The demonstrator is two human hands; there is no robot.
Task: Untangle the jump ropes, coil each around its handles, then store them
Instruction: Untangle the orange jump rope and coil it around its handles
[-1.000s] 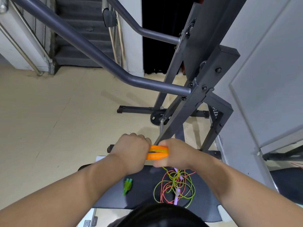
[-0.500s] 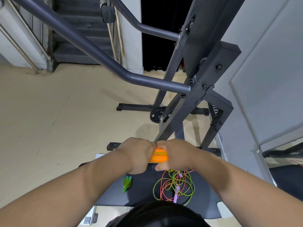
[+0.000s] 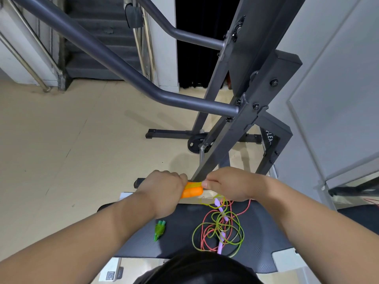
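Orange handles (image 3: 191, 192) more covered than a second ago, left fingers (image 3: 176, 176) clenched around them, right fingers (image 3: 207, 184) pinching yellow-green rope (image 3: 194, 183).

— Status of the orange handles (image 3: 191, 191)?
— Two, side by side, level, yellow-green cord wound across their top. The left hand (image 3: 164, 189) grips one end; the right hand (image 3: 227, 185) pinches the other.
— Remainder?
— The green handles (image 3: 159, 230) lie paired on the dark mat (image 3: 180, 242). Well right of them lies a loose tangle (image 3: 218, 228) of yellow-green and red cords, with purple handles (image 3: 221, 240) in it.
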